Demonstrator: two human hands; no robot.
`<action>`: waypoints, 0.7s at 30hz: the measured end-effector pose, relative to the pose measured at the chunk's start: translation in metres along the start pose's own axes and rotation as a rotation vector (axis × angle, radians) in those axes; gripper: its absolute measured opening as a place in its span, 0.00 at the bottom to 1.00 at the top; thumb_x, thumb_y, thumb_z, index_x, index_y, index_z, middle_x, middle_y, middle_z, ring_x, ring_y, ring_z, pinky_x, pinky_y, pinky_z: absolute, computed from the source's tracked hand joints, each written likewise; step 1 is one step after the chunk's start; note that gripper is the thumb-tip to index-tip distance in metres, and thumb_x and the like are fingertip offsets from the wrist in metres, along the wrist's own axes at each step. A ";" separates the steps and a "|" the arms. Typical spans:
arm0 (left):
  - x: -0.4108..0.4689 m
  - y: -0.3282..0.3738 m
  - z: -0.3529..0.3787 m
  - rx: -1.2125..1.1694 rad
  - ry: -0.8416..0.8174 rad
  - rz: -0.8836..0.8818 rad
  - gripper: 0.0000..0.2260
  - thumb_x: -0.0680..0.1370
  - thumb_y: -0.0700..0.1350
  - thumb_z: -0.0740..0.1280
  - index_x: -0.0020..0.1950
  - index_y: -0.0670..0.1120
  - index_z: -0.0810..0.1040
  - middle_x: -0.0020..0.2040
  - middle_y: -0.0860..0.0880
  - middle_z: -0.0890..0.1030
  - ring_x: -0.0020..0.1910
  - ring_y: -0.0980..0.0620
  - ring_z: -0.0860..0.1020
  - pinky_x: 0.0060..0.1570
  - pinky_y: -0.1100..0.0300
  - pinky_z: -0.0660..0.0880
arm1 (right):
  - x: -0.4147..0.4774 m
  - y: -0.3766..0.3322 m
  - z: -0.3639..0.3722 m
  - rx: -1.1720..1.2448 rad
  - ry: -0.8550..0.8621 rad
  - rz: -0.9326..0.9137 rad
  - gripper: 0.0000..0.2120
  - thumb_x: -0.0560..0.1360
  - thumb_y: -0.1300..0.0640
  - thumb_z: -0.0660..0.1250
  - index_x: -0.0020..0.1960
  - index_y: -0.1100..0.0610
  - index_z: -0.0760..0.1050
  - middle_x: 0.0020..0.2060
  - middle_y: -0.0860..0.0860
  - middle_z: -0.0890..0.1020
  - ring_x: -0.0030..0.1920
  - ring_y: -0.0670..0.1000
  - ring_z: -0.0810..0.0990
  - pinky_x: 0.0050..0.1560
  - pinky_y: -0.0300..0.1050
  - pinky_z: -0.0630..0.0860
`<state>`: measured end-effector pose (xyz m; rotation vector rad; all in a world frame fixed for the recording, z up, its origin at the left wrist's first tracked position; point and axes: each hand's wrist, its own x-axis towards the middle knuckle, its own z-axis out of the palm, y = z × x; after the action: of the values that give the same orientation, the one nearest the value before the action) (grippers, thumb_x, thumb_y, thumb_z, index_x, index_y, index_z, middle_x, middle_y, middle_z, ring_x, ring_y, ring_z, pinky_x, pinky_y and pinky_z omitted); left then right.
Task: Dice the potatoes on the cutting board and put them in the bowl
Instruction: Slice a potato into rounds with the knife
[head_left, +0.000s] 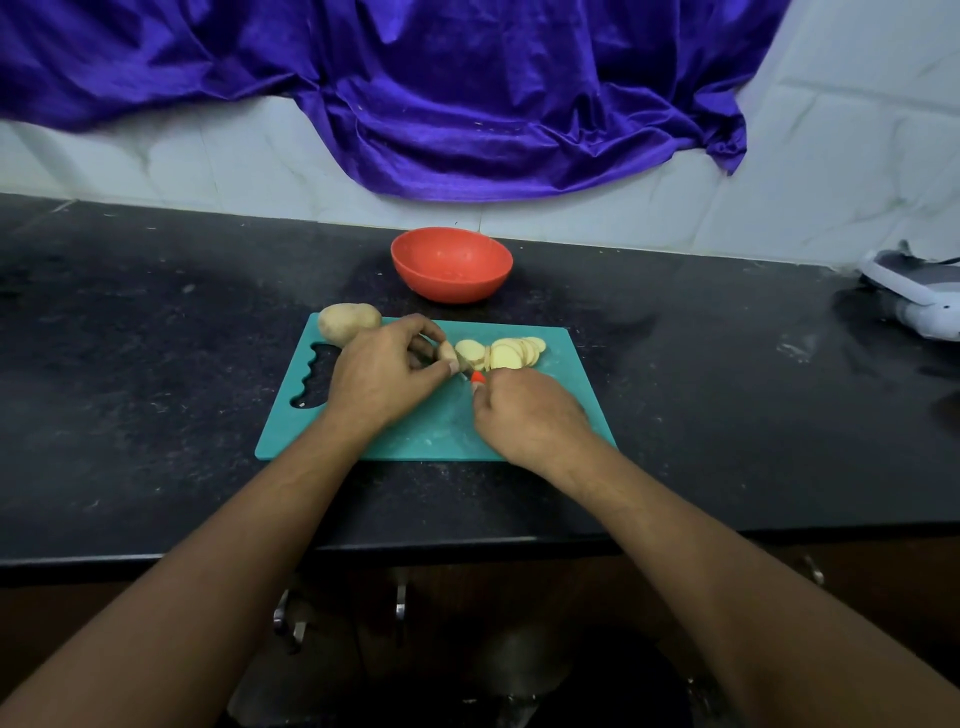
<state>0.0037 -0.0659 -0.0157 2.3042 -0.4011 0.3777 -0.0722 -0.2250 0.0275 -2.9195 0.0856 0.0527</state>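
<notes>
Work at this moment is slicing, and this potato looks nearly used up. At the left, one whole brown-skinned potato (348, 323) lies untouched at the far left corner of the teal plastic cutting board (426, 431). Beside it the left hand (384, 374) curls over a small potato end piece (447, 352) and pinches it between thumb and fingertips, with the thumb very close to the blade. With so little to hold, it would be safer to tuck the fingertips back and let the knuckles guide the blade, or to lay the piece on its cut face first. Behind the board and apart from it, the round red-orange plastic bowl (451, 264) shows no potato inside. The orange-handled knife (476, 379) stands just right of the end piece, its blade barely visible. Further right, a fanned row of pale round potato slices (511, 353) leans on the board. By my judgement these need stacking and cross-cutting into cubes before they go to the bowl. The right hand (524, 415) is wrapped around the knife handle. A steady downward press seems wiser than hurried sawing.
</notes>
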 end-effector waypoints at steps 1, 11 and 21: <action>0.000 0.000 -0.001 0.005 -0.003 0.003 0.12 0.73 0.55 0.75 0.54 0.56 0.81 0.43 0.60 0.84 0.40 0.64 0.80 0.46 0.55 0.80 | 0.001 0.002 0.000 0.018 -0.002 0.006 0.17 0.85 0.45 0.54 0.45 0.53 0.73 0.39 0.49 0.78 0.41 0.50 0.77 0.39 0.49 0.71; -0.002 0.004 -0.002 0.032 -0.009 0.036 0.08 0.75 0.52 0.72 0.52 0.54 0.77 0.42 0.59 0.81 0.39 0.61 0.79 0.41 0.55 0.78 | 0.001 0.008 -0.002 -0.090 -0.013 -0.003 0.15 0.85 0.46 0.55 0.47 0.53 0.73 0.39 0.49 0.76 0.42 0.52 0.77 0.41 0.50 0.71; -0.009 0.009 -0.002 0.190 0.020 0.169 0.08 0.74 0.43 0.69 0.51 0.53 0.79 0.41 0.60 0.79 0.42 0.56 0.76 0.33 0.61 0.67 | 0.002 0.016 -0.003 -0.016 -0.032 0.037 0.17 0.85 0.44 0.54 0.46 0.52 0.73 0.41 0.49 0.78 0.42 0.49 0.78 0.42 0.49 0.74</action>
<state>-0.0082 -0.0690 -0.0120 2.4551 -0.5736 0.5425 -0.0713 -0.2414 0.0266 -2.9322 0.1346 0.1060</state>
